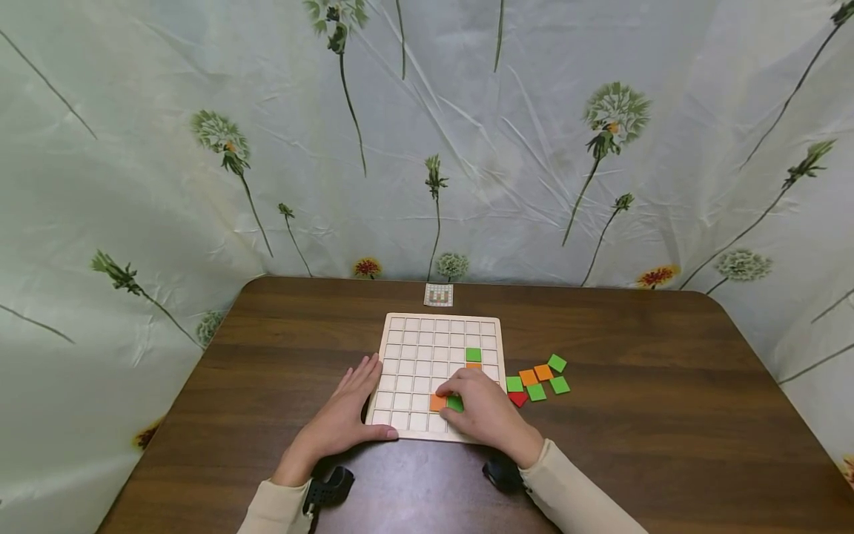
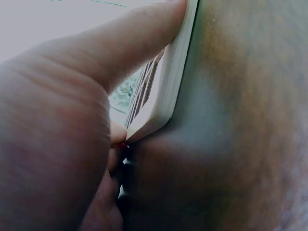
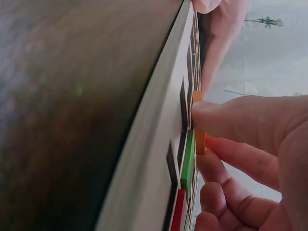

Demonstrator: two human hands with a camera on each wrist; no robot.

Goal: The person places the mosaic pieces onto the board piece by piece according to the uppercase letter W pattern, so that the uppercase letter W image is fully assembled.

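Observation:
A pale wooden grid board lies on the table, its front edge toward me. My left hand rests at its left side with fingers straight; the thumb lies along the front edge by the corner. Over the lower right of the grid, my right hand pinches an orange square tile between thumb and fingers, tilted over the cells. A green tile lies on the board beside it, and a red tile is closer to the right wrist camera. Farther up sit a green tile and a partly hidden orange tile.
Right of the board, several loose tiles lie on the brown table: green tiles, orange tiles and a red tile. A small patterned card lies at the table's back edge, before a flowered curtain.

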